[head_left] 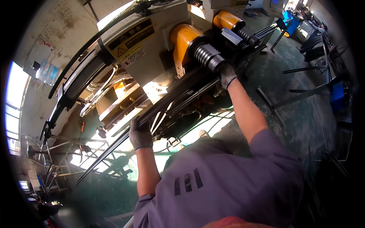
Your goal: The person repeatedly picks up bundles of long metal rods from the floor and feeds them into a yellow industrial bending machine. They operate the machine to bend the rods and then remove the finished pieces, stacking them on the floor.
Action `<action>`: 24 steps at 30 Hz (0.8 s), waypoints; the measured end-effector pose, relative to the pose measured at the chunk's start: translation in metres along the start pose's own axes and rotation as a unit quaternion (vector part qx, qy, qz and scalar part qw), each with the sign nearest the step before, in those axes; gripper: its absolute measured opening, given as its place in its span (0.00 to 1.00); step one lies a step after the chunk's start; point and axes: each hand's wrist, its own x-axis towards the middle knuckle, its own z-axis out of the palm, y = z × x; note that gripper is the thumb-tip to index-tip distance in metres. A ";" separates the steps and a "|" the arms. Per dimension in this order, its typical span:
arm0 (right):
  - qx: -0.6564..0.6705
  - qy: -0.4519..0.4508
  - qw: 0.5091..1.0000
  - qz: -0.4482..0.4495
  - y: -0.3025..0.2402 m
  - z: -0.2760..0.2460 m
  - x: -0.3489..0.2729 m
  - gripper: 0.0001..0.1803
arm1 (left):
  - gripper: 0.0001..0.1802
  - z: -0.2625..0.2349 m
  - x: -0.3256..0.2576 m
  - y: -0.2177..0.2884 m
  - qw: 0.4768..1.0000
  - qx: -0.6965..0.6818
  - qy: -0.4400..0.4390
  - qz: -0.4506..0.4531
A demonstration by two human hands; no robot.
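Observation:
A bundle of long dark metal bars [103,155] runs slantwise from the lower left up along the front of a machine. My left hand [140,136], in a grey knit glove, is wrapped round the bundle near the machine's left end. Farther right, my gloved right hand [228,75] is against the outer end of a black ribbed roller [207,56], beside the bars. That hand's fingers are hidden, so its grip does not show. The roller sticks out from a yellow housing [187,38].
A second yellow housing [228,19] with a ribbed roller stands farther back. Warning labels mark the machine body [148,57]. A curved black rail [81,76] arches at left. More bars lie on a rack [315,93] at right. Sunlight strikes the green floor [114,190].

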 end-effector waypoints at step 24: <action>-0.520 -0.079 0.811 -0.256 0.066 -0.097 0.077 0.25 | 0.12 0.091 0.019 -0.009 0.964 -0.239 0.008 -0.116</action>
